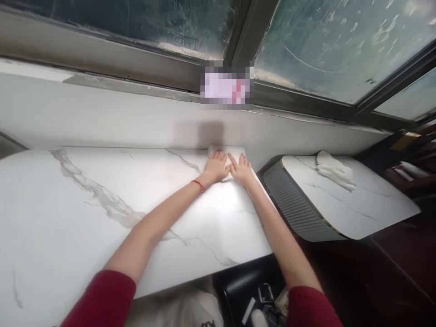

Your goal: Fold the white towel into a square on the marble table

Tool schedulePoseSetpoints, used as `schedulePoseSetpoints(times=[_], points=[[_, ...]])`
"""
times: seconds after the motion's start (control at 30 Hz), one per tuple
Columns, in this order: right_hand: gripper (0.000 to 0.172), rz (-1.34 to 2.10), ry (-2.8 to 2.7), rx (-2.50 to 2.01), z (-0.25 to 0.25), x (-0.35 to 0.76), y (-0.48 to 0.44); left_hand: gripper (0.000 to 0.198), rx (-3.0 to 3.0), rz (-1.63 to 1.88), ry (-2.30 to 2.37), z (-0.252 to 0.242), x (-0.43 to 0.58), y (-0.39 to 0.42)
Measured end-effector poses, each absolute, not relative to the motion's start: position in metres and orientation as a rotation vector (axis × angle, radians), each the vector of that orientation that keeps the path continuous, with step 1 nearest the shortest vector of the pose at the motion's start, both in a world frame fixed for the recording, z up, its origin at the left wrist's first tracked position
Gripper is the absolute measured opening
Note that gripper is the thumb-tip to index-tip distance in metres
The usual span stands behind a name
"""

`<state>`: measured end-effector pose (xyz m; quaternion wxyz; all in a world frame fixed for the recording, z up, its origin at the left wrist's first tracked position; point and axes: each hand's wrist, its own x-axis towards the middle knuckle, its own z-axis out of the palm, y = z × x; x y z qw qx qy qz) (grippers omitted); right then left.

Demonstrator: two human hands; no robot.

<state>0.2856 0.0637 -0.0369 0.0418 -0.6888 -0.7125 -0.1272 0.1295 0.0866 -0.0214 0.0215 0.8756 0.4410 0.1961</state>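
Both arms reach far across a white marble table (85, 213) toward its back right corner. My left hand (215, 166) and my right hand (241, 169) lie side by side, fingers stretched flat, pressing on a white cloth (227, 151) at the table's far edge by the wall. A red string circles my left wrist (198, 185). Most of the cloth is hidden under my hands.
A smaller round-cornered marble table (371, 209) with a ribbed grey side stands to the right, a crumpled white cloth (335, 170) lying on it. A dirty window (340, 45) runs above the white wall. Dark items and a bag sit on the floor below.
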Motion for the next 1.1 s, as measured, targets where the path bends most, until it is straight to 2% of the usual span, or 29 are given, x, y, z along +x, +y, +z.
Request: schedulePoseSetpoints(times=[0.2, 0.47, 0.7, 0.87, 1.1], points=[[0.06, -0.375, -2.158, -2.167, -0.033, 0.274, 0.062, 0.055, 2.698, 0.621, 1.349, -0.021, 0.121, 0.089], [0.06, -0.219, -2.195, -2.178, -0.02, 0.267, 0.035, 0.06, 2.794, 0.473, 1.363, -0.011, 0.109, 0.058], [0.062, -0.348, -2.326, -2.019, -0.026, 0.241, -0.077, 0.062, 2.913, 0.393, 1.122, -0.008, 0.057, -0.034], [0.058, -0.229, -2.242, -1.903, -0.017, 0.208, -0.171, 0.067, 2.91, 0.298, 1.098, -0.017, 0.033, -0.114], [0.056, -0.117, -2.007, -1.899, -0.019, 0.185, -0.21, 0.07, 2.937, 0.217, 1.092, -0.016, 0.03, -0.148]])
